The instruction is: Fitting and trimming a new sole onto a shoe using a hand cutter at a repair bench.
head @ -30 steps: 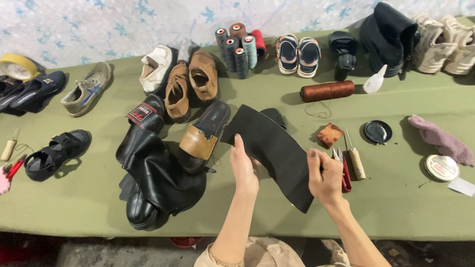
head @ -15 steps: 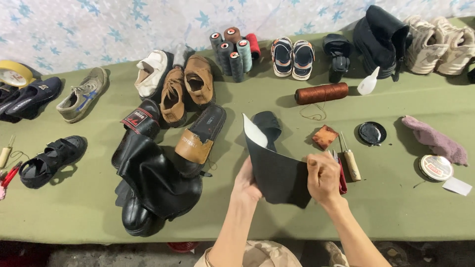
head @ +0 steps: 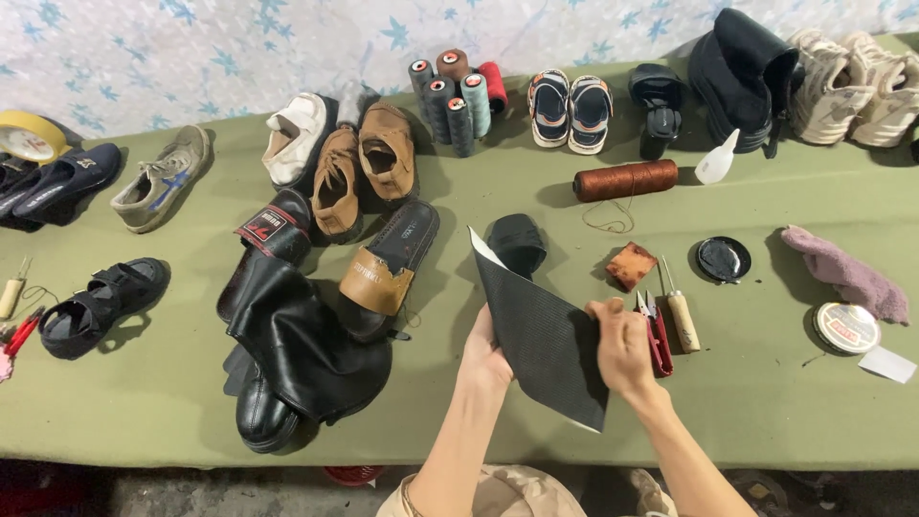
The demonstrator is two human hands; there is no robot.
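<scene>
Left hand (head: 486, 354) grips the left edge of the black rubber sheet (head: 544, 330), fingers curled behind it. The sheet sits centre-low in frame, lifted off the green counter (head: 191, 412). A second ago it lay longer and flatter across the counter; now it's raised and tipped up, ribbed face toward the camera, top corner pointing up-left. So it's picked up and being held for a look, not resting.

Left to right around it:
- far left: black sandal (head: 96, 306), grey sneaker (head: 161, 179)
- lower left: black leather boot (head: 297, 354), touching the tan-strapped slide (head: 388, 273)
- behind the sheet: small black heel piece (head: 517, 244)
- upper centre: thread cones (head: 458, 101)
- brown thread spool (head: 624, 180), upper right of the sheet

Right hand (head: 624, 347) pinches the sheet's right edge, thumb on the front face. Just right of it: red snips (head: 659, 330) and an awl (head: 682, 314), both untouched on the counter. Far right: pink cloth (head: 847, 276).
</scene>
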